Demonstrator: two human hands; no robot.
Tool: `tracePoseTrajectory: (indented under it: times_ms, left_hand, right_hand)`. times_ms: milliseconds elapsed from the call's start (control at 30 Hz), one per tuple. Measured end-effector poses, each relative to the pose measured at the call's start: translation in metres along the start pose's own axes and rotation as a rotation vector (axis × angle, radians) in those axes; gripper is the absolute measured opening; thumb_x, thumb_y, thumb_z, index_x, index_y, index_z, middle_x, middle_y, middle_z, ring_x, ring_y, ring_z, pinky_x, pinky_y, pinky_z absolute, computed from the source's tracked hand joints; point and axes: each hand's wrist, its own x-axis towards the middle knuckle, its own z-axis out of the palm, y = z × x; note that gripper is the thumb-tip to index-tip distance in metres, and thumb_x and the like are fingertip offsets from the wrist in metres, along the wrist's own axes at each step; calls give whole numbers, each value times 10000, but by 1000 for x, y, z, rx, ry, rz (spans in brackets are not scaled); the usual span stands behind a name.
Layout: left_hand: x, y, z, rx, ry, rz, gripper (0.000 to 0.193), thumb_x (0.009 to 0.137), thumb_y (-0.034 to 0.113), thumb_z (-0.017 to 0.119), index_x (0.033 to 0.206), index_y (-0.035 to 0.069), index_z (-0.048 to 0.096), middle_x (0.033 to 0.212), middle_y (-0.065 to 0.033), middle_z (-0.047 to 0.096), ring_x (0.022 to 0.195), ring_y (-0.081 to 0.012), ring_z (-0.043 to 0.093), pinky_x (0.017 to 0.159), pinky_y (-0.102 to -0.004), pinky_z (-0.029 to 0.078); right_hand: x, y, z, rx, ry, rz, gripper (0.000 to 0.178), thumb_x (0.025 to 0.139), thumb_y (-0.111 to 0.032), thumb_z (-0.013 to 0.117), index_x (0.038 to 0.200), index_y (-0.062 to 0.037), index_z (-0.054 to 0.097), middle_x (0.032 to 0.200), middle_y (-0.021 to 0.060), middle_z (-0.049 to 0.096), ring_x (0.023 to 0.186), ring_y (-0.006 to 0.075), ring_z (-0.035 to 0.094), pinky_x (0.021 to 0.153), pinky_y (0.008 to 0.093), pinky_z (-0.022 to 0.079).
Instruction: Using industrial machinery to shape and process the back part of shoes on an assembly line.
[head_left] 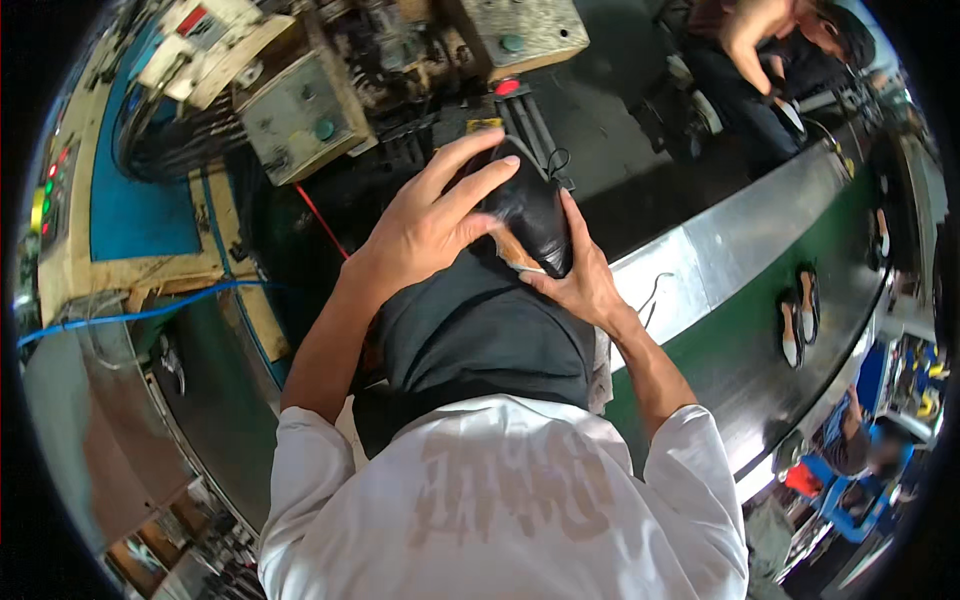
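A black leather shoe (pixel 535 215) is held over my lap, with a tan and white part showing along its lower left edge. My right hand (pixel 585 275) is closed around the shoe's right side and its near end, thumb underneath. Spread fingers of my left hand (pixel 425 220) reach over the shoe's left side. The left index fingertip and thumb overlap the black leather, and the thumb is slightly blurred. Thin black cord (pixel 560 160) loops beside the shoe's far end.
Ahead stands a machine with a metal control box (pixel 305 120) and a red button (pixel 508 87). At right runs a green conveyor belt (pixel 720 350) with a metal edge (pixel 690 265) and a pair of shoes (pixel 800 318). A co-worker (pixel 745 90) sits at far right.
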Motion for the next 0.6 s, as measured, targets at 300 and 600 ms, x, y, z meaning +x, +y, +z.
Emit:
tracePoseTrajectory:
  times_ms: [300, 600]
  left_hand:
    - [-56, 11, -5, -369, 182, -172, 951, 640, 131, 1023, 1489, 30, 606, 1516, -182, 627, 1416, -344, 611, 1179, -440, 486]
    - [-31, -68, 25, -931, 352, -949, 633, 870, 225, 891, 1411, -5, 660, 1259, -74, 726, 1161, -186, 675, 1026, -343, 519]
  right_hand:
    - [15, 21, 41, -181, -58, -385, 1238, 803, -183, 961, 1732, -47, 154, 1609, 300, 475, 1455, 470, 525, 1201, 480, 471]
    - [6, -20, 20, -98, -82, -66, 1098, 794, -212, 953, 1707, -147, 348, 1691, 257, 371, 1479, 435, 507, 1191, 479, 479]
